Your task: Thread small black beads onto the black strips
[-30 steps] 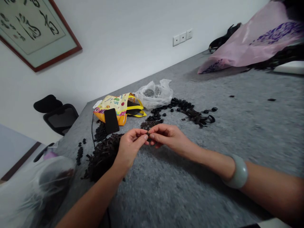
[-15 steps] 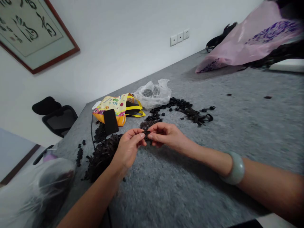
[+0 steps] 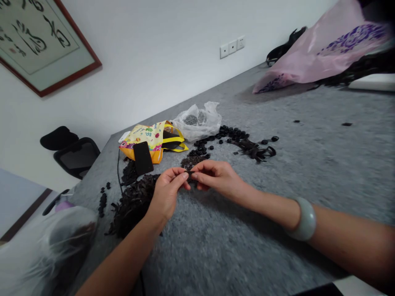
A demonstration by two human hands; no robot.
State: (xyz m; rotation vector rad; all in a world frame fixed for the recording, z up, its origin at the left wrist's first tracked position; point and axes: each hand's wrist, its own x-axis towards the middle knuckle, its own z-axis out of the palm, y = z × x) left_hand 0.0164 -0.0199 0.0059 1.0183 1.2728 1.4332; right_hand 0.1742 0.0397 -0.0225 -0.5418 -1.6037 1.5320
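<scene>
Between my fingertips is a small dark strip (image 3: 189,172), too small to make out in full. My left hand (image 3: 170,187) pinches its left end, thumb against forefinger. At the other end my right hand (image 3: 214,174) pinches it too, the two hands nearly touching above the table. Just beyond my fingers lies a heap of tiny dark pieces (image 3: 193,161). Black round pieces (image 3: 233,133) spread out behind it. A large pile of dark strips (image 3: 132,205) lies beside my left wrist, and a smaller bunch of black strips (image 3: 254,150) lies to the right.
On the grey table (image 3: 247,242), a black phone (image 3: 143,158) leans on a yellow patterned bag (image 3: 148,135). Behind my hands sits a clear plastic bag (image 3: 200,121). A pink bag (image 3: 308,61) lies at the far right. A plastic-wrapped bundle (image 3: 61,242) stands lower left; an office chair (image 3: 78,154) stands beyond.
Both hands stay pinched together on the small dark strip, with only slight finger movement. The whole view has shifted very slightly.
</scene>
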